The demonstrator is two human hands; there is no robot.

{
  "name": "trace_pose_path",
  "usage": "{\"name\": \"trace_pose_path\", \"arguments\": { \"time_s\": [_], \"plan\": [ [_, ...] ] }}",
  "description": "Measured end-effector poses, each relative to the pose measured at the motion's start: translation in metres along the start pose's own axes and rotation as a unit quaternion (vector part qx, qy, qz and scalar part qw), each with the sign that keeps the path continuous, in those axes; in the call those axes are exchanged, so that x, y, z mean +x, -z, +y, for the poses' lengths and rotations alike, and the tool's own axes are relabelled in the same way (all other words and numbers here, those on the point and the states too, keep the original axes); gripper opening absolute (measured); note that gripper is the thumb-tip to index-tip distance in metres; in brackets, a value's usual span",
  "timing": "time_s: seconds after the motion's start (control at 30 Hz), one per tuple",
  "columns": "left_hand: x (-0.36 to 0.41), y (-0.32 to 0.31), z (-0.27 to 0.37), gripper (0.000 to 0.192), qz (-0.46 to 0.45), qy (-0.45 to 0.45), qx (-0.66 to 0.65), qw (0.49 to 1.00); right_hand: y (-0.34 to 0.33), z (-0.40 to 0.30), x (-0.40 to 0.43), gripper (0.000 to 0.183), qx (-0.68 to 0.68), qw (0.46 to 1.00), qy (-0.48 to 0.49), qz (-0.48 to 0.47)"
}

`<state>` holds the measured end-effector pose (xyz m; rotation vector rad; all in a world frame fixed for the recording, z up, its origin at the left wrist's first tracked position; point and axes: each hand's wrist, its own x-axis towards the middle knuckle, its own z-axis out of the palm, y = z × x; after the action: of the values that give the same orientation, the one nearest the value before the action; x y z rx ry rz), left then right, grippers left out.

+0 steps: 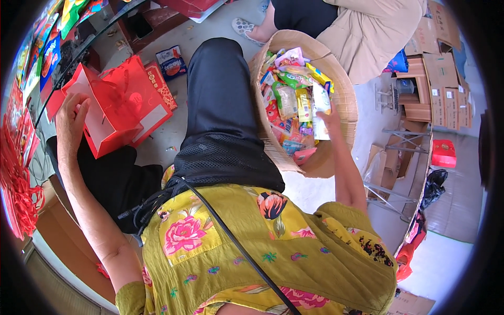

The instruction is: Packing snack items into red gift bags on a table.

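Observation:
My left hand is at the rim of a red paper gift bag, its fingers curled; whether they grip the rim I cannot tell. The bag stands tilted on the floor to the left, its mouth towards that hand. On the right, my right hand is in a large round cardboard container filled with packaged snacks. Its fingers are on a white snack packet lying at the right side of the heap. Beside it lie a yellow packet and a green and clear packet.
A blue snack packet lies on the floor beyond the red bag. Another person in a beige garment sits close behind the container. Colourful packets line the left edge. Stacked cardboard boxes and a metal-legged table are on the right.

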<state>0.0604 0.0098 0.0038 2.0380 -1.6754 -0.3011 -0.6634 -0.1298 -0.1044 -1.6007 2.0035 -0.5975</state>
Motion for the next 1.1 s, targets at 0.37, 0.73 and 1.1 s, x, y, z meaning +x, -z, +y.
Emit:
{"name": "trace_pose_path", "arguments": {
  "time_s": [0.37, 0.73, 1.1],
  "plan": [
    [0.003, -0.003, 0.008, 0.014, 0.01, 0.007, -0.03, 0.999, 0.047, -0.133, -0.022, 0.058, 0.404, 0.903, -0.084, -0.123],
    [-0.009, 0.006, 0.007, 0.015, 0.039, 0.029, -0.051, 0.997, 0.011, -0.244, -0.016, 0.069, 0.442, 0.865, 0.029, -0.235],
    [-0.012, 0.008, 0.013, 0.014, 0.053, 0.013, -0.051, 0.997, -0.067, -0.45, 0.009, 0.073, 0.466, 0.771, 0.208, -0.38]
  ]
}}
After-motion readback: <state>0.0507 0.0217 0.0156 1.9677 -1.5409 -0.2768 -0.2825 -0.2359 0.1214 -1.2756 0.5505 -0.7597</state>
